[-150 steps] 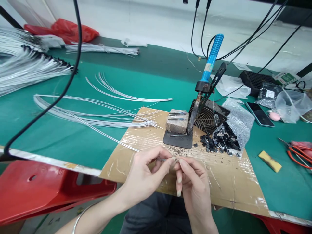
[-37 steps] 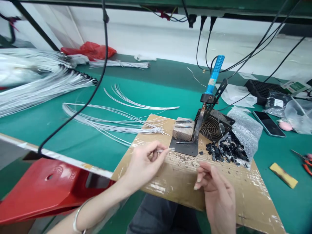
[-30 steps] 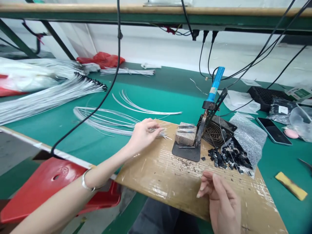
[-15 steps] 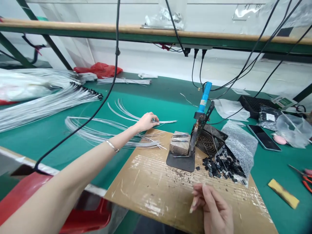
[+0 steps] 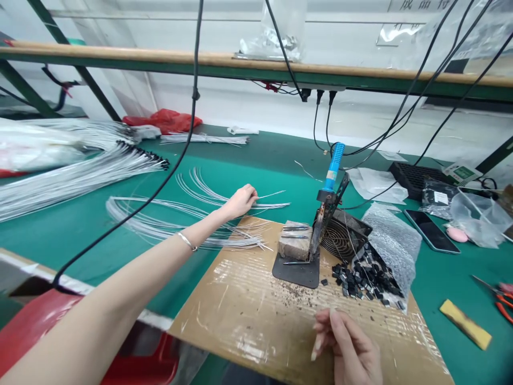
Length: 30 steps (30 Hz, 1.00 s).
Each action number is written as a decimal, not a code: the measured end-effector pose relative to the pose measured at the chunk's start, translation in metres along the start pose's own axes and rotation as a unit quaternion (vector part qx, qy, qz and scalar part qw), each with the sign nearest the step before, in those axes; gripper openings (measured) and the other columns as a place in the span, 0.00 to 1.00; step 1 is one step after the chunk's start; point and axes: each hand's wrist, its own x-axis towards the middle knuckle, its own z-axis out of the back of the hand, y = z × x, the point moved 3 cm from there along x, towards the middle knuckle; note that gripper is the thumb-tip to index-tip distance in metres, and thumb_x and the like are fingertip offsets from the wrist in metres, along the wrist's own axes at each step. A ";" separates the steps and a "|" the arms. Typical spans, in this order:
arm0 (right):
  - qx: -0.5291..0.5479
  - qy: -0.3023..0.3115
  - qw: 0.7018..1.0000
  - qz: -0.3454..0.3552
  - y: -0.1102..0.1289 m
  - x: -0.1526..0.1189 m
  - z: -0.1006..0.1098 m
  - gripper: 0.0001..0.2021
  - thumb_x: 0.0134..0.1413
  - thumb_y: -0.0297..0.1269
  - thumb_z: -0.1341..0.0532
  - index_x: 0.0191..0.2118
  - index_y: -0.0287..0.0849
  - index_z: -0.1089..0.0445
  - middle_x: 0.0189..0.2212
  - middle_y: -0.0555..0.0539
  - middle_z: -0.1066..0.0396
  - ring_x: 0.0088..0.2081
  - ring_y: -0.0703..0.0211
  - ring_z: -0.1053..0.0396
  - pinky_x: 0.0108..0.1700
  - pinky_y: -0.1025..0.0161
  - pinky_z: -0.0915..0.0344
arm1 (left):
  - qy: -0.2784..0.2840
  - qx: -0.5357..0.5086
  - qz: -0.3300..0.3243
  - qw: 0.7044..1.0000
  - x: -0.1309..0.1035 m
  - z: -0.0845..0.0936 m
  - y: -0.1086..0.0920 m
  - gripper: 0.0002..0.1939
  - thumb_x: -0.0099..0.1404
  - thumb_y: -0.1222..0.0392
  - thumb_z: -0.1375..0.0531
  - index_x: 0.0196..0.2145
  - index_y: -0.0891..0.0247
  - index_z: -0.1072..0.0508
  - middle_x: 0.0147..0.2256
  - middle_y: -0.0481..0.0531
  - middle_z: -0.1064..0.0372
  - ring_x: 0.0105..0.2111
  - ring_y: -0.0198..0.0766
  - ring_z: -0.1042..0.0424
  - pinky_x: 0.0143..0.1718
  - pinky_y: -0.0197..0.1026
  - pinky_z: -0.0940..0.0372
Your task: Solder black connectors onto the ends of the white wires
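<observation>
My left hand (image 5: 242, 201) reaches out over the green mat, its fingers pinched on a thin white wire (image 5: 271, 194) that points right. Just beneath it lies a small group of white wires (image 5: 202, 188), and a larger looped bundle (image 5: 136, 214) spreads below my forearm. My right hand (image 5: 348, 342) is low over the cardboard (image 5: 240, 310), palm up with fingers curled; whether anything is between them is too unclear to tell. Ahead of it stands a blue-handled soldering iron (image 5: 333, 167) in its stand, beside a block (image 5: 294, 246) with metal tips on it.
Small black parts (image 5: 366, 275) lie by a round fan (image 5: 344, 232) and bubble wrap (image 5: 393, 240). A phone (image 5: 432, 231), yellow sponge (image 5: 465, 323) and orange-handled tool (image 5: 504, 305) are at right. A black cable (image 5: 160, 184) hangs across the left side.
My left hand has lifted slightly, and one wire at its fingertips now stands apart from the group below. My right hand keeps nearly the same pose. The view has shifted a little.
</observation>
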 end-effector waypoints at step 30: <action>-0.075 0.163 0.983 0.047 0.015 -0.013 -0.051 0.13 0.58 0.47 0.30 0.33 0.41 0.23 0.20 0.53 0.30 0.20 0.65 0.31 0.23 0.69 0.32 | 0.148 -0.221 -0.099 0.959 -0.175 0.103 -0.176 0.11 0.65 0.55 0.37 0.25 0.56 0.23 0.29 0.50 0.23 0.30 0.41 0.26 0.34 0.41 0.32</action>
